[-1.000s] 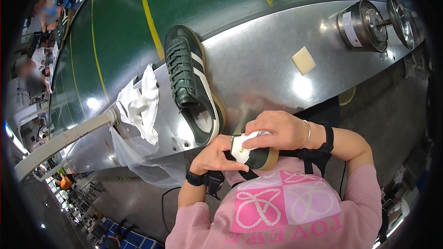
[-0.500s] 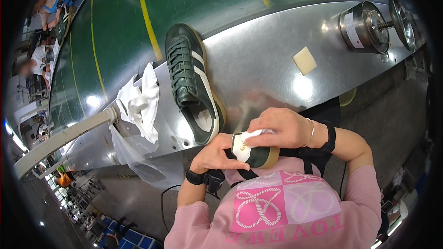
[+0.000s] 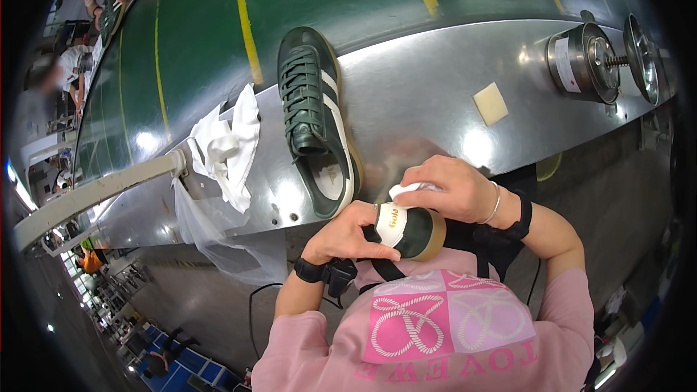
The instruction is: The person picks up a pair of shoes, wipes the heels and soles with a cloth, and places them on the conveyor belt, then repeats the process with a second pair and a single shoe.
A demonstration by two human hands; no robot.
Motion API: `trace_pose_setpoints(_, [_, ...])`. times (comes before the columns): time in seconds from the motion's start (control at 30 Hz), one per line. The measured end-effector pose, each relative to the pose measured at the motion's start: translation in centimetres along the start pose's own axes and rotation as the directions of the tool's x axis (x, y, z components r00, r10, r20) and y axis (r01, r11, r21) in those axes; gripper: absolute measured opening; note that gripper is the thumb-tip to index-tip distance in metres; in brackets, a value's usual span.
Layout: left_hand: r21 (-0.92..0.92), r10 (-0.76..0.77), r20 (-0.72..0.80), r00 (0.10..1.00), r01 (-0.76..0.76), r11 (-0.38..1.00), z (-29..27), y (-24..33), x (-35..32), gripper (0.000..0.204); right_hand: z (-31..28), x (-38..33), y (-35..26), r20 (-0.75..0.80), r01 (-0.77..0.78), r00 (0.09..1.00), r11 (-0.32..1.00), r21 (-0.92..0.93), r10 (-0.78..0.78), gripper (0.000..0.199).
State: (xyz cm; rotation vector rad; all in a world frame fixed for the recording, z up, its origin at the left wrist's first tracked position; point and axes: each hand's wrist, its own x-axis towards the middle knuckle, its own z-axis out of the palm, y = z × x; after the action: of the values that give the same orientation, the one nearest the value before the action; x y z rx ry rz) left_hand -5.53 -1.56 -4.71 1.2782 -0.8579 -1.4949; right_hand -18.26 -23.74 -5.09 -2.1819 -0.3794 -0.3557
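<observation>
My left hand [image 3: 347, 234] grips a dark green shoe [image 3: 411, 229] with a white heel patch and tan sole, held close to my chest. My right hand [image 3: 454, 190] presses a small white cloth [image 3: 406, 189] against the top of that shoe. A second, matching dark green shoe [image 3: 316, 120] with white stripes lies on the metal ledge [image 3: 435, 101] just beyond my hands, toe pointing away.
A crumpled white rag [image 3: 226, 147] and a clear plastic bag [image 3: 210, 232] sit at the ledge's left. A pale square sponge [image 3: 491, 104] lies to the right, near a metal roller [image 3: 589, 58]. A green conveyor belt [image 3: 218, 14] runs beyond. Other people stand at the far left.
My right hand has shifted slightly with the cloth over the held shoe. The shoe on the ledge has not moved.
</observation>
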Motion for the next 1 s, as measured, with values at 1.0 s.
trace_pose_setpoints(1.0, [-0.103,-0.083,-0.022,0.996,0.080,0.991,0.2,0.4,-0.2,0.030,-0.3,2.7,-3.1,0.099,0.101,0.990,0.995,-0.003,-0.100,0.028])
